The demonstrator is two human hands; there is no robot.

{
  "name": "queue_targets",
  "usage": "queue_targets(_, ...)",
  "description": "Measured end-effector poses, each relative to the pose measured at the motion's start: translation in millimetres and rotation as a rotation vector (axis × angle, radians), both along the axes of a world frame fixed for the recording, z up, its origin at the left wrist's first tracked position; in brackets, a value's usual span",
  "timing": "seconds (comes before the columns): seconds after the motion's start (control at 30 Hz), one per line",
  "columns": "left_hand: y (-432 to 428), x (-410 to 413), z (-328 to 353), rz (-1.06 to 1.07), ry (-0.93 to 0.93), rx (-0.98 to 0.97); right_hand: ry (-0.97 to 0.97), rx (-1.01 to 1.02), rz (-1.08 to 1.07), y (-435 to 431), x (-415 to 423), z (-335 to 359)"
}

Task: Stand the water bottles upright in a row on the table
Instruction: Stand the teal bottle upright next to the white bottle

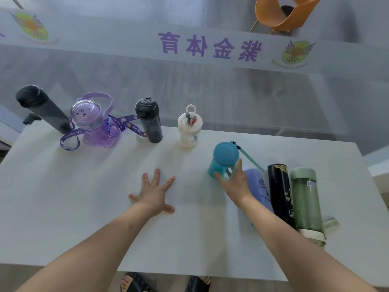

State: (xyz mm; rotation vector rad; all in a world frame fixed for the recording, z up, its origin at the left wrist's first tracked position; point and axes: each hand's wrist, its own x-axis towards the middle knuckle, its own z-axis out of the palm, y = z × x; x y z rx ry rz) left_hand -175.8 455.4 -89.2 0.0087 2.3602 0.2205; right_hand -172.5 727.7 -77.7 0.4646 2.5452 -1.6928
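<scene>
Teal bottle [223,160] in right hand [235,182], beside three lying bottles [282,192].

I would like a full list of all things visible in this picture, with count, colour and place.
Standing bottles: five; two dark grey, one purple with strap, one white, one teal; far part of table, teal nearer.
Lying bottles: three; lilac, black, pale green; right side, side by side.
Table: one, white, centre.
Chair: one, orange, behind the glass wall.
Sandals: two, black, under the table's near edge.
Left hand: one, fingers spread, flat on the table.
Right hand: one, fingers around the teal bottle.
</scene>
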Motion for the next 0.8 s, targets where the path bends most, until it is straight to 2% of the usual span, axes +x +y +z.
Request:
queue_targets(0.1,6.4,-2.6,0.1,0.018,0.032,0.001,0.093,-0.037,-0.107,-8.8,-0.9,4.9)
queue_targets(0.2,26.6,-11.8,3.0,0.017,0.089,0.020,0.112,0.029,-0.184,-15.3,-5.4,11.1)
queue_targets(0.4,53.0,-29.2,2.5,0.024,0.027,0.030,0.074,0.065,-0.164,-7.6,-12.9,-0.3)
queue_targets(0.8,55.8,-29.8,-2.2,0.026,-0.011,0.006,0.117,0.112,-0.200,7.2,-59.3,-11.4)
